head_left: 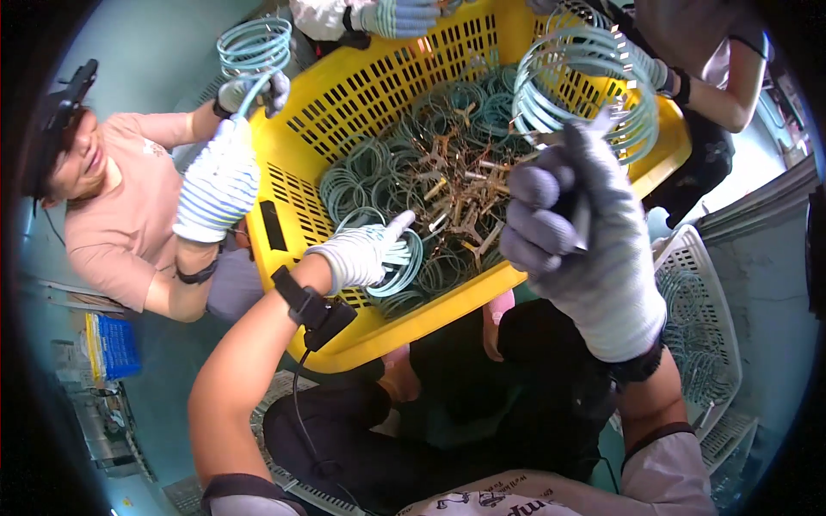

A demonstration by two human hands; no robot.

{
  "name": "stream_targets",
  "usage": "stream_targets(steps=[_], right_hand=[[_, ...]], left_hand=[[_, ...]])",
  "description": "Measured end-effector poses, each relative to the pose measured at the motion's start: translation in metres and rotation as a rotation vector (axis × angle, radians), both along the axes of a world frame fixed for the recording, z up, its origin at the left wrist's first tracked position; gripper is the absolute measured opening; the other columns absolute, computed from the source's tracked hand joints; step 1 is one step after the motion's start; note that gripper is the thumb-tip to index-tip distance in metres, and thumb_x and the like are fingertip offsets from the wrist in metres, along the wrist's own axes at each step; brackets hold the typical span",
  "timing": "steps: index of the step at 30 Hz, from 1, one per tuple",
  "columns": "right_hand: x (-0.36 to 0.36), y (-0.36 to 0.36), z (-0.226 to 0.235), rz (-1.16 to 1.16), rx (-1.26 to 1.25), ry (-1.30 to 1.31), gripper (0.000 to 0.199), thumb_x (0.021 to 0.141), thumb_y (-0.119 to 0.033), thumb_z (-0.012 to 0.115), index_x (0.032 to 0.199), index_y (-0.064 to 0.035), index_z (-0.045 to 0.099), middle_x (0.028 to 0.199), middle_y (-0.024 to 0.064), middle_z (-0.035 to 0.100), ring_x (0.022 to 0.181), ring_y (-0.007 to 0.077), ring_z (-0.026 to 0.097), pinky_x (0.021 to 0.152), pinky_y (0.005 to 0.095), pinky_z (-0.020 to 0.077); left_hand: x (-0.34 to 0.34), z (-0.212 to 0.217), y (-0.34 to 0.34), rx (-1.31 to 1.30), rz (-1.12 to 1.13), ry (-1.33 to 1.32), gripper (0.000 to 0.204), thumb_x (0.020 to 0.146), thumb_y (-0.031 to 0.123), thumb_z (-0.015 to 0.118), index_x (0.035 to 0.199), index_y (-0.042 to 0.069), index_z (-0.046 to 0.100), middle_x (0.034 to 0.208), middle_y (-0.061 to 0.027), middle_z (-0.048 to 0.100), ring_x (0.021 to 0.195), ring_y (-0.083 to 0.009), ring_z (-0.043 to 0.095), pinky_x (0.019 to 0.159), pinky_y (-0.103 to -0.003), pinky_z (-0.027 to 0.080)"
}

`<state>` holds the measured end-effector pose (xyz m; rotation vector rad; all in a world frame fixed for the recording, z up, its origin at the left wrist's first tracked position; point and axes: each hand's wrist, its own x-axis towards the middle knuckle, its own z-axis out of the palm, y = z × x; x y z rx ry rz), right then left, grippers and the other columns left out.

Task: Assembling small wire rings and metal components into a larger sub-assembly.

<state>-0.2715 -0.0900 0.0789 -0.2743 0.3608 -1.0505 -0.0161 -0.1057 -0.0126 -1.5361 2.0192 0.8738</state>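
My left hand (366,256), in a white striped glove, reaches into a yellow slotted basket (430,311). Its fingers close around a coil of pale blue-green tubing (411,273), while the index finger points outward. Above the basket's right front rim I hold up my right hand (585,249), gloved with grey fingertips. Those fingers are curled around a small grey metallic piece (583,225), mostly hidden, whose kind I cannot make out. In the basket, more blue-green coils (353,182) surround a heap of brass-coloured branched fittings (469,228) with thin copper-coloured ends.
At the left, a person (129,202) holds a blue-green coil (254,47) over the basket edge. Another person's gloved hand (397,17) rests at the far rim. At far right, someone's arm (718,99) reaches toward large coils (538,82). A white basket (727,344) of coils stands right.
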Motion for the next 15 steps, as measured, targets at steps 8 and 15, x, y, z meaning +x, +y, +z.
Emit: stream_targets(steps=[8, 15], right_hand=[[0.034, 0.000, -0.011, -0.067, -0.157, 0.281, 0.019, 0.089, -0.025, 0.060, 0.095, -0.0073, 0.063, 0.081, 0.0004, 0.062, 0.064, 0.0085, 0.053, 0.059, 0.0218, 0.0421], [0.049, -0.006, -0.045, 0.095, -0.494, 0.539, 0.031, 0.089, -0.023, 0.054, 0.113, -0.0046, 0.062, 0.087, 0.0018, 0.060, 0.071, 0.0095, 0.052, 0.065, 0.0233, 0.0419]], left_hand=[[-0.011, 0.095, 0.055, -0.552, 0.077, 0.407, 0.088, 0.067, -0.004, 0.066, 0.143, 0.010, 0.024, 0.122, -0.0185, 0.055, 0.109, -0.0343, 0.056, 0.094, -0.037, 0.043], [-0.013, 0.108, 0.100, -0.685, 0.272, 0.835, 0.084, 0.072, -0.007, 0.061, 0.145, 0.005, 0.022, 0.139, -0.0130, 0.040, 0.126, -0.0213, 0.042, 0.103, -0.031, 0.035]])
